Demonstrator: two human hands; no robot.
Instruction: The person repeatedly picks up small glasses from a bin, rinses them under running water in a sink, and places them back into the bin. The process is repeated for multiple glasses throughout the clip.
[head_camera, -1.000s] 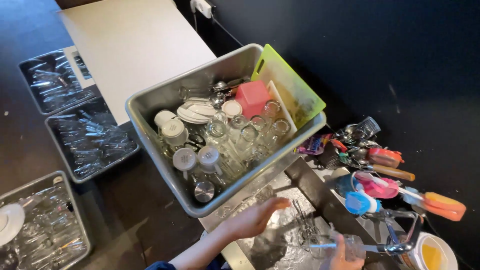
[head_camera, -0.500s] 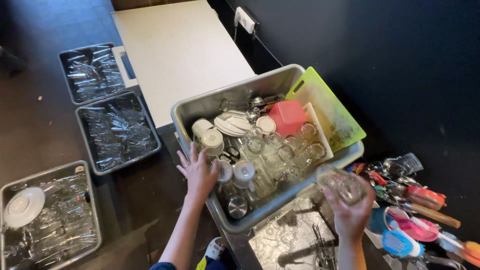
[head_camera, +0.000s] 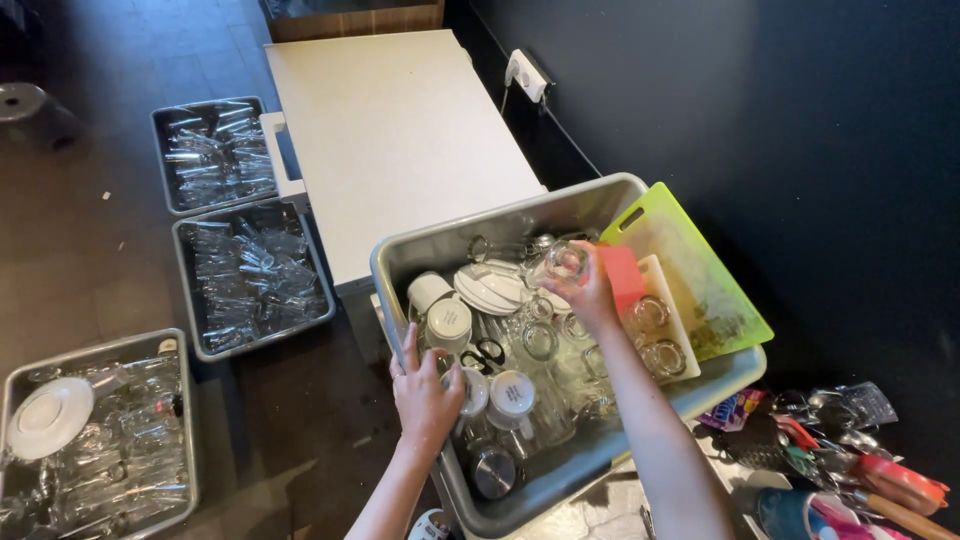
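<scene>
Here, going from the left, my left hand (head_camera: 425, 395) rests with spread, open fingers on the near-left rim of the grey tub (head_camera: 400, 262), the fingertips just beside a white cup (head_camera: 449, 322) that stands mouth-down along that left edge; it grips nothing. Between my two hands, in the middle of the tub, stand more upturned glasses and a pile of white plates (head_camera: 490, 290). My right hand (head_camera: 590, 290) is over the far part of the tub and is closed around a clear glass (head_camera: 562, 262), which it holds tilted, its mouth turned up and to the left, away from my palm. So the glass lies above the tub's far-middle, just left of the red board (head_camera: 622, 275) and the green cutting board (head_camera: 690, 280) leaning at the right edge. The right hand is clearly the nearer one to the glass; the left stays well apart from it.
</scene>
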